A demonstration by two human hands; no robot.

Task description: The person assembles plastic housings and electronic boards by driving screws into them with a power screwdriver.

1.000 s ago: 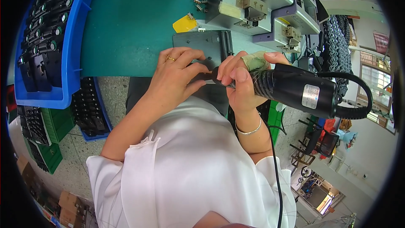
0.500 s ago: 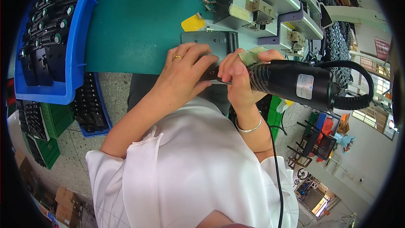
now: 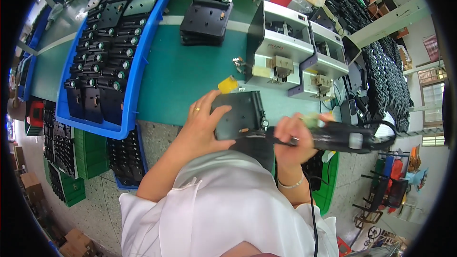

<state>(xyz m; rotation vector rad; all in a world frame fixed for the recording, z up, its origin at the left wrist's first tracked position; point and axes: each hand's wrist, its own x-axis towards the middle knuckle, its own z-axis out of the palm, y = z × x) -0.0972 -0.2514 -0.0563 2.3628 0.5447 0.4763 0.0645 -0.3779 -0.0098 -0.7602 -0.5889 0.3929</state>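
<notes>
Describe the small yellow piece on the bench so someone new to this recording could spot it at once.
Start at the green workbench, between the blue tray of black parts on the left and the two grey machines on the right. The small yellow piece lies on the bench surface just beyond the black plate that the left hand steadies. It is the only yellow thing there.

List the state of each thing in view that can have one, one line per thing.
black panel: lying flat at the table edge, held
left hand: fingers closed on the panel's left side
right hand: closed around the electric screwdriver
electric screwdriver: held sideways, tip at the panel's edge
blue tray: filled with black parts
grey machines: standing upright
</notes>
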